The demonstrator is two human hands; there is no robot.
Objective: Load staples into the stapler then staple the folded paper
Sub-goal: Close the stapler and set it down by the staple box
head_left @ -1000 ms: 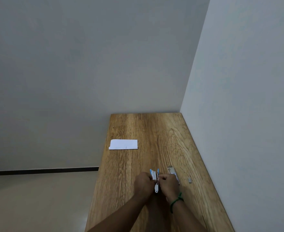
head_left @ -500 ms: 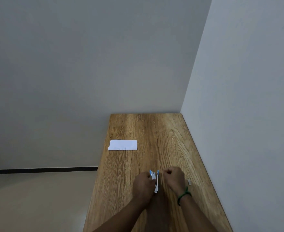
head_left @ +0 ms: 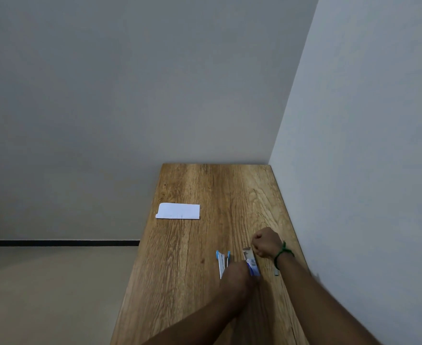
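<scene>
The blue and white stapler point(head_left: 222, 263) lies swung open on the wooden table point(head_left: 205, 190), its near end under my left hand point(head_left: 237, 273), which grips it. Just to its right lies the small staple box point(head_left: 251, 263), with its open flap pointing away from me. My right hand point(head_left: 264, 241), with a green cord on the wrist, is curled with its fingertips pinched at that flap. Whether it holds staples is hidden. A short loose strip of staples point(head_left: 276, 272) lies by my right wrist. The folded white paper point(head_left: 179, 211) lies far off at the table's left edge.
The table is narrow and runs away from me. A grey wall point(head_left: 354, 170) stands tight along its right edge and another at its far end. The left edge drops to a beige floor point(head_left: 55, 295).
My right hand has left the stapler and moved right and away to the far end of the staple box, which shows again. My left hand stays on the stapler.
</scene>
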